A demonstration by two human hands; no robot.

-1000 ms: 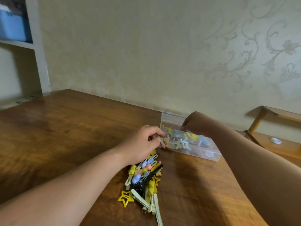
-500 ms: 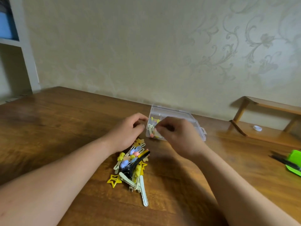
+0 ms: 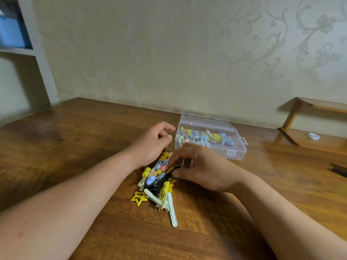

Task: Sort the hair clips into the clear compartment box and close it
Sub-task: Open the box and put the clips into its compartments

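Mid-sort, at the picking step. Near the middle of the brown wooden table, a loose heap of small pastel and yellow hair clips, with a yellow star-shaped clip at its left edge and a long pale-green flat clip jutting toward the near side. Just beyond the heap, to the far right, the clear plastic compartment box, already holding blue, yellow and pale clips in its far cells.

Right hand down on the far end of the heap, fingers curled, thumb and forefinger pinching what seems to be the far tip of a black plastic clip. Left hand above the heap's far left, fingers loosely curled, gripping nothing visible.

Next, by judgement: lifting that one clip free without dragging its tangled neighbours, then a short carry to a matching cell. Many clips left, so closing comes later.

Hard to make out: whether the box lid stands open or lies flat, given the clear plastic. Hidden under the right palm: the box's near-left corner. Cut off at the right edge: a dark object.
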